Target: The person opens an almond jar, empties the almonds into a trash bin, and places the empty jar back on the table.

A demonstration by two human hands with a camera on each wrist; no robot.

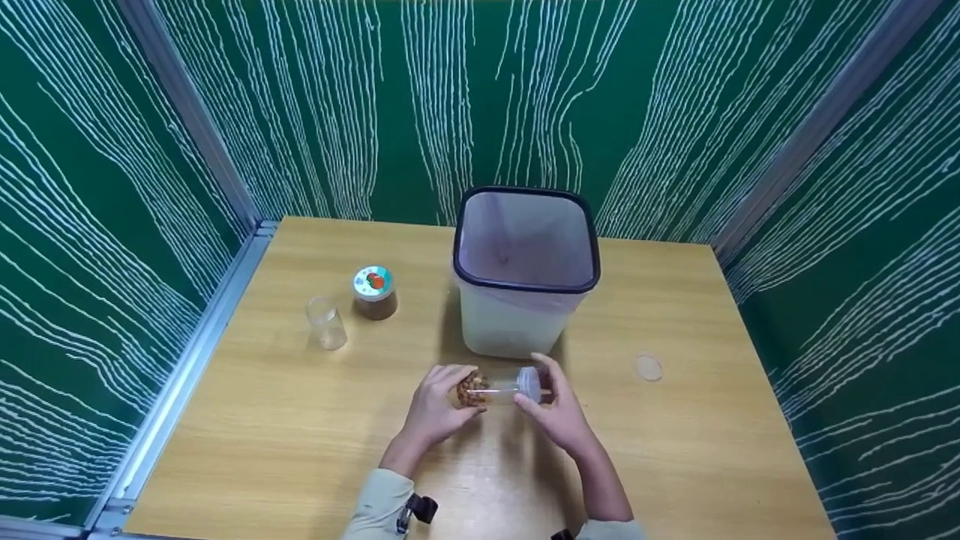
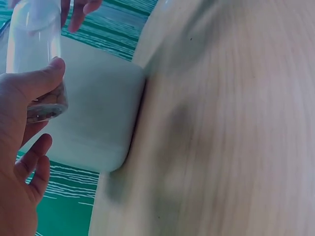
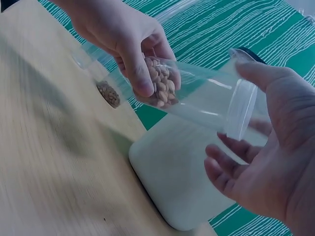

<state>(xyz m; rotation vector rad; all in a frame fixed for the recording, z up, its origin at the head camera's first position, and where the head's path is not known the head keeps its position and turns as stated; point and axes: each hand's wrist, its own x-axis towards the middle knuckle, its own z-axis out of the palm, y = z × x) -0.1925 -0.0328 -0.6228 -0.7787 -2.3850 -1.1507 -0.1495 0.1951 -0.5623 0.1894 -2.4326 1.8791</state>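
Note:
A clear plastic jar (image 1: pixel 501 387) lies sideways in the air between both hands, with small brown kernels (image 3: pixel 160 83) gathered at its left end. My left hand (image 1: pixel 437 403) grips that end, thumb on the near side and fingers round the far side. At the other end is a translucent lid (image 3: pixel 241 109). My right hand (image 1: pixel 561 415) holds the lid between thumb and fingers; the right wrist view shows the thumb at its upper edge and fingers below.
Just beyond the hands stands a tall white bin (image 1: pixel 517 322) with a black rim. To the left are an empty clear cup (image 1: pixel 327 324) and a brown-filled jar (image 1: pixel 375 294) with a tomato-pictured lid. A thin clear disc (image 1: pixel 649 367) lies at right.

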